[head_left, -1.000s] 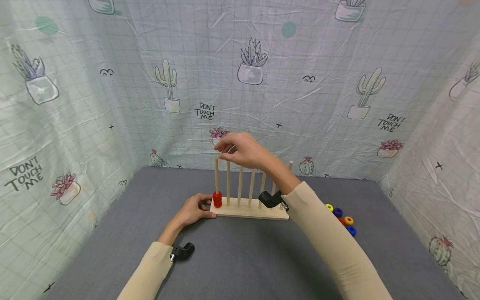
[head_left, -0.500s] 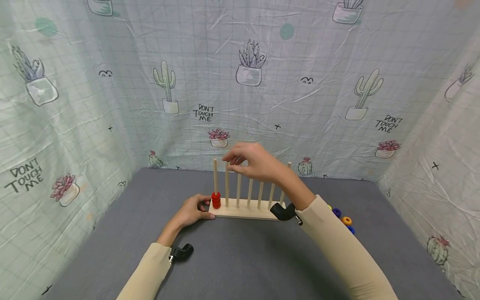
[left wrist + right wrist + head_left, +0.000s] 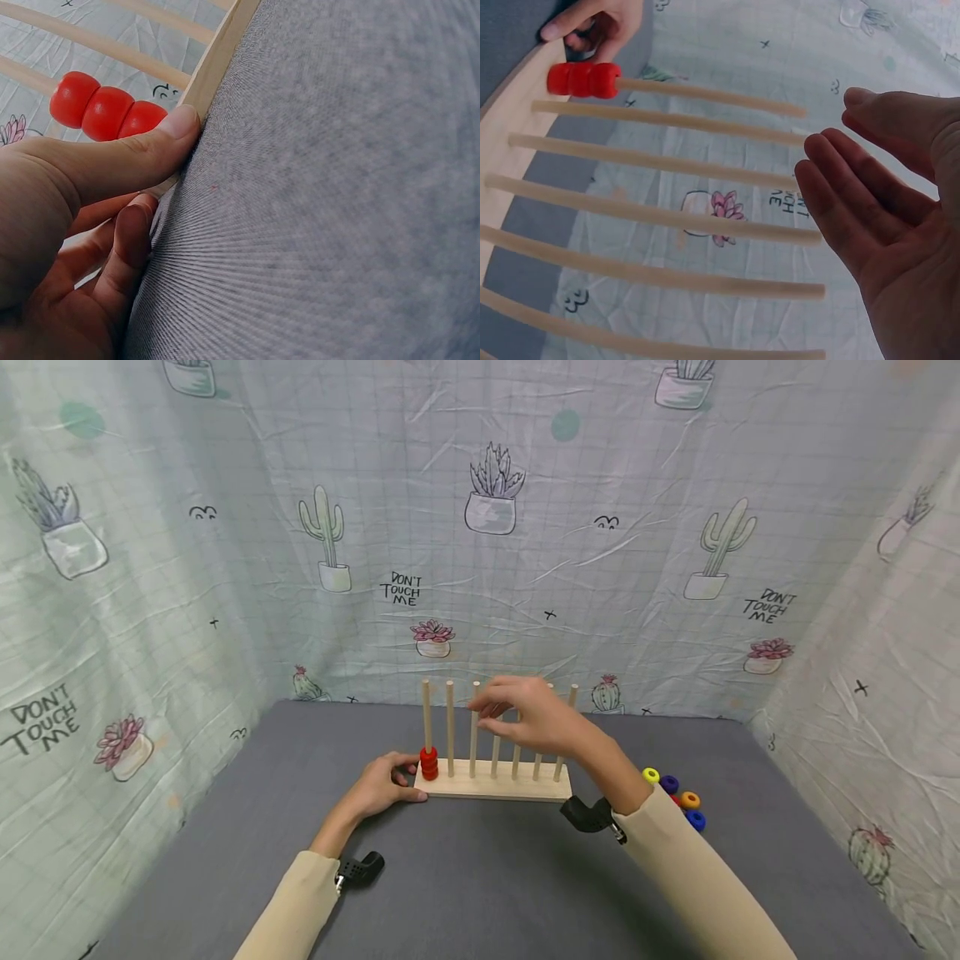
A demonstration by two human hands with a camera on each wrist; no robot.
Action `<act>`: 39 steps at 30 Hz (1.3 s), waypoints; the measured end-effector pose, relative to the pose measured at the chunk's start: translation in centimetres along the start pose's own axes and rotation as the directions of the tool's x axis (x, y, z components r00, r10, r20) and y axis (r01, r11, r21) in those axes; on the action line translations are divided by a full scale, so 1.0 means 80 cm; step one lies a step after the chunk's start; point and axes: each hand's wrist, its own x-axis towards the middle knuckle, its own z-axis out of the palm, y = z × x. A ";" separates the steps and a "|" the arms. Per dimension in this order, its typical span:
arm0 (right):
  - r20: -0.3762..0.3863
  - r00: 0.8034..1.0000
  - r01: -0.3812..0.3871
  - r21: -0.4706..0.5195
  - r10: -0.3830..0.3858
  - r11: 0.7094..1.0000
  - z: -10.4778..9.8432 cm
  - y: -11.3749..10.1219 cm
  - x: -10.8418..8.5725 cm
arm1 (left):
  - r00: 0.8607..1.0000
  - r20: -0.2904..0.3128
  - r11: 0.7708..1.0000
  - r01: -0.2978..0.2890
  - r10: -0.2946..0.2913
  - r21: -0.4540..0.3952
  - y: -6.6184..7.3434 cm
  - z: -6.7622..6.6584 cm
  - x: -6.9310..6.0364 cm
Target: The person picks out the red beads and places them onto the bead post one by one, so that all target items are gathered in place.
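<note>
A wooden base (image 3: 491, 787) with several upright pegs stands on the grey table. Three red rings (image 3: 429, 764) are stacked on its leftmost peg; the left wrist view shows these red rings (image 3: 108, 111) too. My left hand (image 3: 381, 785) grips the left end of the base, the thumb (image 3: 142, 157) along its front edge and the other fingers partly hidden behind. My right hand (image 3: 536, 714) is raised near the upper parts of the middle pegs. In the right wrist view this right hand (image 3: 900, 202) has nothing in it, its fingers loosely bent beside the peg tips.
To the right of the base, partly beside my right sleeve, lie loose rings: a yellow one (image 3: 650, 774), a purple one (image 3: 669, 784), an orange one (image 3: 690, 800), a blue one (image 3: 696, 820) and a red one. A printed cloth (image 3: 570, 568) hangs behind and at both sides.
My right hand has moved right and down, from above the leftmost pegs to the middle ones. My left hand keeps its grip on the base. More of the loose rings shows.
</note>
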 end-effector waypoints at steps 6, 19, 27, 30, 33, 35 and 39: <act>0.002 1.000 0.006 0.030 -0.006 1.000 0.011 0.008 -0.020 | 1.000 -0.005 1.000 -0.006 0.006 0.006 -0.002 0.001 0.000; 0.037 0.999 -0.040 0.075 0.037 0.996 0.046 0.030 -0.054 | 1.000 -0.003 1.000 -0.017 0.017 0.017 -0.004 0.001 0.002; 0.048 0.997 -0.058 0.084 0.055 0.995 0.056 0.040 -0.071 | 1.000 -0.004 1.000 -0.014 0.014 0.010 -0.004 0.000 0.002; 0.060 0.995 -0.081 0.098 0.075 0.992 0.061 0.046 -0.077 | 1.000 -0.001 1.000 -0.014 0.014 0.008 -0.004 0.000 0.003; 0.071 0.994 -0.087 0.119 0.079 0.989 0.064 0.052 -0.084 | 1.000 0.002 1.000 -0.015 0.015 0.007 -0.005 0.000 0.003; 0.074 0.994 -0.092 0.138 0.082 0.986 0.066 0.055 -0.088 | 1.000 0.004 1.000 -0.017 0.017 0.005 -0.005 0.000 0.002; 0.082 0.993 -0.100 0.151 0.089 0.983 0.069 0.062 -0.097 | 1.000 0.006 1.000 -0.018 0.018 0.000 -0.005 0.000 0.002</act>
